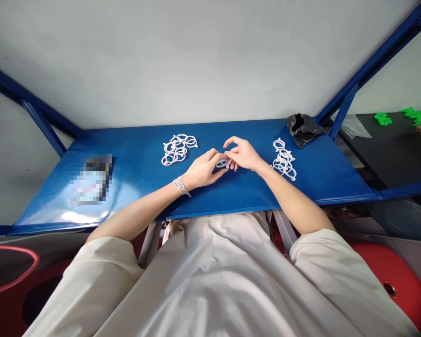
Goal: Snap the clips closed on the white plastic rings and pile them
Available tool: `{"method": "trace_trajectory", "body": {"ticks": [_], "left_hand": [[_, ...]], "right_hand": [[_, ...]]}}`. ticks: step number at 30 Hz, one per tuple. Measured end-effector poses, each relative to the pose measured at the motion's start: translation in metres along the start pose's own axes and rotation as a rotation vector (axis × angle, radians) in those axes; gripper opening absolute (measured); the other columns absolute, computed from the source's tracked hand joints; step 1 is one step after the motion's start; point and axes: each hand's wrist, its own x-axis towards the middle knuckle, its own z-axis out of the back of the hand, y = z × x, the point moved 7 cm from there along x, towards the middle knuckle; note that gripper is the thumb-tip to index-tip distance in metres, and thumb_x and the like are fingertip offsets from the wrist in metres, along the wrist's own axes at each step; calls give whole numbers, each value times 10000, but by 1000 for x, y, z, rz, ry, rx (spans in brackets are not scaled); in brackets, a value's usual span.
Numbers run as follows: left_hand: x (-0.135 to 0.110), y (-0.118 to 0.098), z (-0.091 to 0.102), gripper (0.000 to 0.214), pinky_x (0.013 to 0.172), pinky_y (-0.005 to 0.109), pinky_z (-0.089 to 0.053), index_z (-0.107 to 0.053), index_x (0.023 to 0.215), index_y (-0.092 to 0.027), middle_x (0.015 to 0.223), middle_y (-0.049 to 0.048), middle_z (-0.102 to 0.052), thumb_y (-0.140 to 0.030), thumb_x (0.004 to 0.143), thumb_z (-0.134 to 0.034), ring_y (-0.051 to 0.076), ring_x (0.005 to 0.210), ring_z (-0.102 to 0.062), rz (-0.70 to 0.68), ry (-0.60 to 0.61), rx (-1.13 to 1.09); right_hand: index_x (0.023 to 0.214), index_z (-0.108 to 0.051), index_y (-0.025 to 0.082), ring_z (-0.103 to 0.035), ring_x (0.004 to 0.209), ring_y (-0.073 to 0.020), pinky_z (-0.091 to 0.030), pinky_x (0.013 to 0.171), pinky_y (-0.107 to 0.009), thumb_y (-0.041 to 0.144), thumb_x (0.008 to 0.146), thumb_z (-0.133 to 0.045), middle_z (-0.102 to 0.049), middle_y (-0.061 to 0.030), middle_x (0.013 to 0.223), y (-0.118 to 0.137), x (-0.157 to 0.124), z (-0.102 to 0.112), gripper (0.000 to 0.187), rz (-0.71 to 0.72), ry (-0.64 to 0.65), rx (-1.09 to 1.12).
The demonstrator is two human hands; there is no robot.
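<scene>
1. Head view, the hands: a small white plastic ring sits between the left hand and the right hand. The left grip is narrow, its curled fingers closing on the ring. The right grip is also narrow, with its fingers at the ring's far edge, though I cannot tell whether they pinch it.
2. Around that ring: a heap of linked white rings lies to its left, and a second heap lies to its right. A crumpled black plastic bag sits beyond the second heap, on the glossy blue metal counter.
3. Materials: the rings are thin, smooth and pale, each with a small tab, and their loops tangle easily.
4. Risks: the slick plastic could slip from the fingertips and skid on the glossy counter. A careless tug could also snag neighbouring loops and drag a heap apart, because the rings interlock.
</scene>
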Motion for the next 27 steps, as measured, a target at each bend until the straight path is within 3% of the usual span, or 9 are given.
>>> {"method": "trace_trajectory", "body": {"ticks": [4, 7, 10, 13, 16, 19, 27], "left_hand": [[-1, 1, 0, 165, 718, 305, -511, -674, 1094, -202, 1074, 105, -626, -317, 1067, -560, 182, 834, -626, -41, -55, -19], [-1, 2, 4, 176, 774, 336, -521, -687, 1047, -201, 1063, 115, -647, -319, 1069, -558, 195, 867, -633, -37, -98, -16], [-1, 5, 5, 171, 816, 333, -535, -677, 1065, -204, 1091, 116, -683, -295, 1074, -532, 200, 926, -667, 14, -96, -95], [-2, 11, 4, 165, 754, 291, -526, -654, 1074, -197, 1054, 97, -708, -276, 1078, -509, 171, 848, -673, 74, -100, -176], [-3, 16, 5, 134, 737, 288, -517, -632, 1030, -191, 983, 85, -706, -273, 1061, -531, 164, 780, -650, 109, -116, -219], [-2, 18, 4, 129, 709, 291, -498, -606, 990, -193, 929, 74, -688, -285, 1049, -536, 159, 727, -613, 141, -92, -264], [0, 5, -4, 349, 548, 252, -365, -526, 886, -199, 664, -35, -531, -514, 1020, -595, 98, 533, -424, 216, 155, -568]], "right_hand": [[988, -562, 204, -658, 453, -147, -504, 395, -211, 208, 969, -658, -707, 18, 616, -6, 0, -13, 98, -60, 58, 36], [967, -602, 196, -665, 504, -148, -493, 418, -215, 237, 971, -659, -719, -5, 675, -9, 2, -10, 71, -41, 38, -44], [946, -678, 185, -644, 569, -127, -477, 460, -228, 363, 954, -712, -756, -55, 899, -7, 4, -5, 181, 51, -18, -156], [880, -716, 177, -588, 592, -99, -456, 510, -254, 545, 930, -725, -731, -87, 1100, -1, 3, -3, 371, 150, -68, -192], [777, -683, 167, -537, 593, -103, -413, 552, -261, 690, 920, -676, -707, -63, 893, 10, -1, -5, 542, 206, -53, -176], [715, -622, 174, -477, 540, -103, -357, 539, -264, 787, 927, -588, -622, -17, 666, 13, -5, -12, 649, 170, 47, -139], [646, -598, 170, -476, 574, -115, -377, 598, -265, 850, 954, -447, -577, -11, 617, 2, -3, -31, 762, 128, 214, -88]]}}
